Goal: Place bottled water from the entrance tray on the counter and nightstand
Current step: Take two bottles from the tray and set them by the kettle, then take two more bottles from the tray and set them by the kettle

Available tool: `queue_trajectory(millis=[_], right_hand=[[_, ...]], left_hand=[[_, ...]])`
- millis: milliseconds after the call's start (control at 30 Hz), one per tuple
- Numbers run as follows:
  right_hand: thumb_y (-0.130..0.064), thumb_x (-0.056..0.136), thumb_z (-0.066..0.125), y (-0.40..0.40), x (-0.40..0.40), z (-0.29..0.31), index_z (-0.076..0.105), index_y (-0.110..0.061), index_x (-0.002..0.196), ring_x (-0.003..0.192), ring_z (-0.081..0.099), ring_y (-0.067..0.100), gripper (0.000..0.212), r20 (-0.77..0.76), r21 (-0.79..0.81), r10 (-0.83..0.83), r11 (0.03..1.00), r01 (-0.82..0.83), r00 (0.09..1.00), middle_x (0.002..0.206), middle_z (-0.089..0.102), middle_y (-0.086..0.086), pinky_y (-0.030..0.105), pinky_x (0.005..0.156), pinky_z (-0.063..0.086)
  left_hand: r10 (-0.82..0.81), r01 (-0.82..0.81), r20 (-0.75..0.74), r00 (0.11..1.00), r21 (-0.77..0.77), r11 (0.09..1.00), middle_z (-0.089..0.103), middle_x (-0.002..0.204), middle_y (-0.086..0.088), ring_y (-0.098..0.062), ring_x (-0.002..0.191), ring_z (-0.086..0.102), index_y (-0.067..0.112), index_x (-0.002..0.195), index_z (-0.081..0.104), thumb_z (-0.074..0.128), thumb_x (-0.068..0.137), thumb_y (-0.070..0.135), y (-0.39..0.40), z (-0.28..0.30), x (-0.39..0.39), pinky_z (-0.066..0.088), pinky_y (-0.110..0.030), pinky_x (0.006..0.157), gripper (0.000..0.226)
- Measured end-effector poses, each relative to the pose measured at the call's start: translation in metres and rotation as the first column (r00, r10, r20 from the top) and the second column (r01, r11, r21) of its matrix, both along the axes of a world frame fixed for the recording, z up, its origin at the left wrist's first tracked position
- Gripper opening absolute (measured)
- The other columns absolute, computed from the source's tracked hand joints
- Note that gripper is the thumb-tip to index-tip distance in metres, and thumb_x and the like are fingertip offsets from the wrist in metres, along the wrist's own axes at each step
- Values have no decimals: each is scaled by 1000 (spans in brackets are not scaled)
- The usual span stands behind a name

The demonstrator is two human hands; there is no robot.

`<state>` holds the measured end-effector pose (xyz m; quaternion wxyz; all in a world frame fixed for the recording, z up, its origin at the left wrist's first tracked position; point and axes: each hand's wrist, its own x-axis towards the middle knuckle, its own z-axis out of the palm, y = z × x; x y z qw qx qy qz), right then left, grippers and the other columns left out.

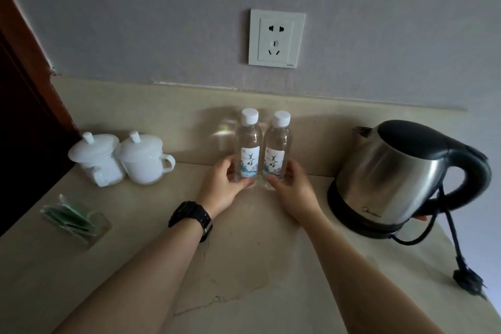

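Two clear water bottles with white caps and white labels stand upright side by side on the beige stone counter (244,266), close to the back wall. My left hand (223,184), with a black watch on its wrist, grips the lower part of the left bottle (249,141). The lower part of the right bottle (278,144) is held by my right hand (291,187). Both bottle bases are partly hidden by my fingers.
A steel electric kettle (401,173) on its black base stands at the right, its cord and plug (469,282) trailing to the counter's right edge. Two white lidded cups (122,157) stand at the left, a clear holder with green sachets (73,217) before them. A wall socket (276,38) is above.
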<state>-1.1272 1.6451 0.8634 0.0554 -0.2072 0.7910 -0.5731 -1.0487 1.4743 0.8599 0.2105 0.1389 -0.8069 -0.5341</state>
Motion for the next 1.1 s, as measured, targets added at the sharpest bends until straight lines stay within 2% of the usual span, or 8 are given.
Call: queue_trajectory(millis=[200,367,433,533,600,700,867,1100], right_hand=[[-29,83,73,1,-5,-9,59,-38,114,103,67,3,35,-66,7,47,999,-46,997,112,71,-13,35,93,54],[-29,86,70,-1,-2,-6,57,-37,111,104,66,9,29,-123,53,29,998,-22,992,110,69,-11,32,88,53],[-31,86,73,3,3,-3,53,-32,123,113,63,14,42,-71,83,21,996,-15,997,121,66,-6,28,88,50],[-42,79,79,11,30,16,40,-15,143,127,52,27,79,-15,109,-156,982,157,988,138,49,10,40,104,45],[-36,81,78,2,65,39,51,-23,125,105,60,23,53,-107,-77,-168,984,160,980,117,57,5,41,91,51],[-24,84,75,-45,140,82,60,-27,98,74,58,11,21,-132,-273,154,944,-185,979,83,61,0,24,70,49],[-9,88,73,-167,294,115,65,-20,90,62,57,6,13,-203,-159,695,672,-724,690,73,66,4,22,59,45],[-11,87,74,-302,540,133,68,-19,94,67,57,5,11,-102,-194,947,281,-940,304,74,63,1,14,63,46]], left_hand=[[26,-26,-24,999,-20,999,68,112,17,-1,106,65,48,111,51,81,77,17,1,-4,0,52,-29,98,55],[21,-20,8,1000,-32,999,66,113,21,-2,110,64,51,112,51,81,77,24,3,-2,0,50,-38,102,54],[31,-30,25,999,-39,999,61,121,20,-2,114,60,41,125,49,82,71,36,12,1,6,48,-36,104,63],[162,-162,-2,987,-10,987,56,124,15,-5,109,59,21,137,46,81,70,41,25,22,45,50,-27,97,78],[209,-214,-136,969,-30,976,65,105,10,-11,85,65,17,121,60,80,77,24,23,46,92,55,-26,79,49],[312,-339,-258,915,-67,938,68,84,1,-22,64,62,15,104,69,76,80,16,0,79,185,50,-22,61,25],[598,-639,-264,756,-101,763,68,83,7,-11,64,62,33,91,67,73,77,35,-56,108,381,50,-19,61,15],[921,-945,-250,299,55,322,69,73,11,-1,55,54,32,82,69,80,78,13,-120,110,650,46,-17,58,22]])
